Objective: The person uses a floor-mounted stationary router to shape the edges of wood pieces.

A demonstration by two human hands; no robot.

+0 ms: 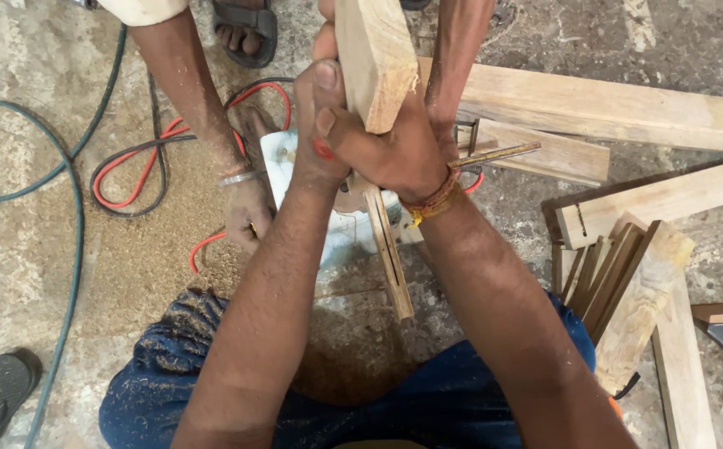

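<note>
While sawdust is lying thick over the concrete floor [12, 249], we are gripping a pale wooden plank [374, 58] with both of our hands. It is standing nearly upright between our forearms, above a white, sawdust-dusted machine [295, 166] set on the floor. Our left hand [321, 125] is wrapping it from one side with the fingers curled tight, and our right hand [395, 150], with a braided thread band at the wrist, is closing round its lower part, the two hands touching each other. We are judging the plank stiff and fairly heavy, rough-sawn, unlikely to slip, with a splintered corner; its flat faces low down look like the surest hold. A thinner wooden strip [388, 249] is hanging below our right hand. Opposite us a co-worker's hand [245, 216], wearing a metal bangle, is resting on the sawdust beside the machine, holding something small we cannot make out, and their other arm is reaching down behind the plank. Red and black cables [137, 158] and a green hose [70, 216] are looping to our left; stacked timber offcuts [628, 274] are lying to our right.
</note>
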